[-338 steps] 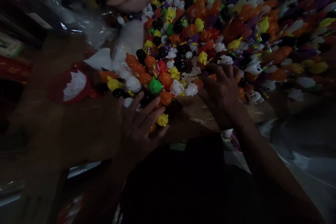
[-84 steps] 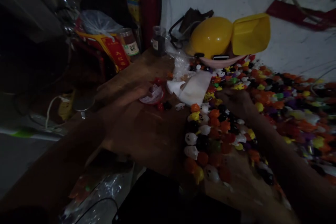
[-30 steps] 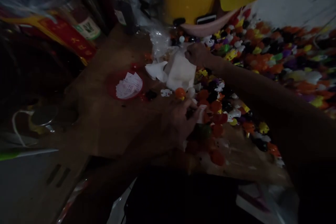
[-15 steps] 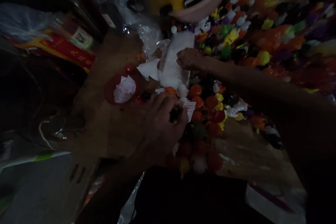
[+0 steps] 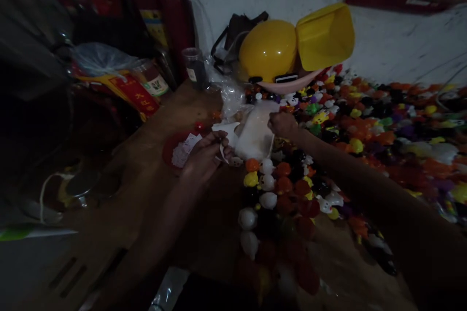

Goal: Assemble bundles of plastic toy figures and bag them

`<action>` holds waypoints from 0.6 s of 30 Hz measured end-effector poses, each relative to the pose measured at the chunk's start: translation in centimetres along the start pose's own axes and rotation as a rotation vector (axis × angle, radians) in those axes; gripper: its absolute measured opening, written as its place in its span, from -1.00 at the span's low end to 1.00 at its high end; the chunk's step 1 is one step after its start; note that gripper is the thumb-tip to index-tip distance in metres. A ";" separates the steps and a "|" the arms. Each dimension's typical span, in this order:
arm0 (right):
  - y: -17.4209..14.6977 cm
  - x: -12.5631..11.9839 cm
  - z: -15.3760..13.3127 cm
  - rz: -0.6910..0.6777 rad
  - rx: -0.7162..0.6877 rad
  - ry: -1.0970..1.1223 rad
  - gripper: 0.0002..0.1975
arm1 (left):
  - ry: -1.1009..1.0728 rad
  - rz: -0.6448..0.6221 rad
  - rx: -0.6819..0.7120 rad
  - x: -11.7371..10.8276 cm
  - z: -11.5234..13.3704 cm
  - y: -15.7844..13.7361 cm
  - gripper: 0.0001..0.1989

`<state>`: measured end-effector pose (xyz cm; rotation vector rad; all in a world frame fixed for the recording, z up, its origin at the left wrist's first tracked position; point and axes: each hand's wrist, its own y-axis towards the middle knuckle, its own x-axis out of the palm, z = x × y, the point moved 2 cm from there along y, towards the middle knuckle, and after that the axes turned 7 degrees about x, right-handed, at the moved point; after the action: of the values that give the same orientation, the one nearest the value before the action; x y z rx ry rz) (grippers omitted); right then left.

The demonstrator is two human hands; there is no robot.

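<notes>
My left hand (image 5: 207, 155) pinches a small printed paper slip (image 5: 223, 153) between thumb and fingers. It is just right of a red bowl (image 5: 168, 151) heaped with similar white slips (image 5: 185, 149). A stack of clear plastic bags (image 5: 255, 131) lies on the wooden table ahead of me. My right hand (image 5: 283, 125) is closed at the right edge of the stack, its fingertips gripping a bag there. Below the stack, small toy figures (image 5: 268, 200) in white, orange, yellow and black stand in rows.
A large heap of coloured toys (image 5: 383, 131) covers the right side. Behind it, a pink basin (image 5: 288, 88) holds a yellow rounded object (image 5: 270, 51) and a yellow scoop (image 5: 326, 36). A jar (image 5: 194, 68) and a red packet (image 5: 136, 95) stand back left.
My left hand has moved away from the toy rows, up and left toward the red bowl, with the slip. My right hand stays at the bag stack. The head view has tilted up.
</notes>
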<state>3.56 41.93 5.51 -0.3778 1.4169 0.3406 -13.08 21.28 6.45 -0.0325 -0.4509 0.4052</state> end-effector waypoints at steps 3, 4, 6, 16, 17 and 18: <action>0.5 -1.7 0.7 0.056 0.081 -0.011 -0.48 | 0.135 0.017 0.080 -0.5 -0.7 1.9 -0.79; 0.5 -1.7 0.5 0.030 0.087 -0.021 -0.46 | 0.165 0.028 0.094 -0.5 -1.1 2.6 -0.82; 0.3 -0.9 -0.4 -0.080 0.065 -0.054 -0.40 | 0.245 0.041 0.114 -0.5 -2.0 3.9 -0.85; -0.3 0.7 -2.5 -0.054 -0.235 -0.112 -0.61 | 0.623 0.013 0.199 -0.6 -3.5 6.8 -0.85; 0.0 -0.2 -1.6 -0.008 -0.229 -0.109 -0.58 | 0.646 0.027 0.230 -0.6 -3.3 7.2 -0.87; 0.4 -1.3 -0.7 0.053 -0.217 -0.102 -0.55 | 0.665 0.040 0.261 -0.6 -3.0 7.7 -0.87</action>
<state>2.64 41.95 6.67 -0.4939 1.2956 0.5519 -15.14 28.35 2.60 0.0759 0.2599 0.4631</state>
